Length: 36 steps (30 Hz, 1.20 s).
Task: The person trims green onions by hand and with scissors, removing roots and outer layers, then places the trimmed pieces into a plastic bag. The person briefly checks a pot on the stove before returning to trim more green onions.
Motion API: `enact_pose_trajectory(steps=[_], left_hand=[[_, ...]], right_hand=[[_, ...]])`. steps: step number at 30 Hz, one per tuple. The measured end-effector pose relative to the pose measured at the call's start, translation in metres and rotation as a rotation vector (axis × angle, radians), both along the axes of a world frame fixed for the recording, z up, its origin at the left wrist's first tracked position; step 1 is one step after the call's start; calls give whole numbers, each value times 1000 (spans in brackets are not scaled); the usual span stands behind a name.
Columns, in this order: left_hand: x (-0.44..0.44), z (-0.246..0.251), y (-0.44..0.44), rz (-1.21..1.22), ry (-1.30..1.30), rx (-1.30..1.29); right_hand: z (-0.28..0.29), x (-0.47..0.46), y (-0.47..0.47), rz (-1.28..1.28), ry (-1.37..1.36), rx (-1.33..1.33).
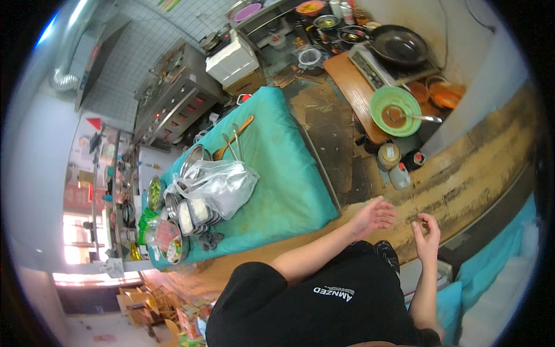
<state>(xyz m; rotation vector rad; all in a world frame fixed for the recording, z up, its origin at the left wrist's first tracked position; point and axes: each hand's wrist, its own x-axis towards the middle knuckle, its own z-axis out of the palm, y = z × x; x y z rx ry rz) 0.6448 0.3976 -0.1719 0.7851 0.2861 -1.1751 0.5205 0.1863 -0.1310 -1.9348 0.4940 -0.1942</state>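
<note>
My left hand (375, 219) is held out in front of my body, fingers extended, palm bare. To its right, my right hand (427, 236) is raised with bent fingers and a gap between thumb and forefinger; nothing shows in it. Neither hand touches anything. The nearest surface is a table with a teal cloth (286, 186), left of my left hand. On it lie a clear plastic bag (225, 184), stacked containers with white contents (195, 214), a wooden spatula (236, 136) and metal tongs (234, 145).
Beyond the hands stand plastic jugs (399, 177) on the floor and a wooden table (355, 95) with a green bowl of brown liquid (395, 111), an induction cooker (373, 65) and a wok (399, 44). Flattened cardboard (329, 134) covers the floor. A steel stove (177, 99) stands upper left.
</note>
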Motion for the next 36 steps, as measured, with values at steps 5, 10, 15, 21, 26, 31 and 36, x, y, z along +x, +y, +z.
enact_pose_trajectory(steps=[5,10,15,21,26,31,36], left_hand=[[88,-30,55,365,19,121],[160,-41,81,638,52,163],[213,-25,80,779,28,169],[274,-15,70,753,41,22],[360,-39,68,731,126,108],[474,-82,84,637,145,233],[618,-122,126,499,205,304]], right_hand=[[9,87,4,160,107,33],[23,167,-1,453,56,-38],[32,231,-15,591,35,-12],[32,287,-33,585,62,77],[26,335,-32,507,37,143],[21,398,-17,375,93,194],[38,495,24,162,182,136]])
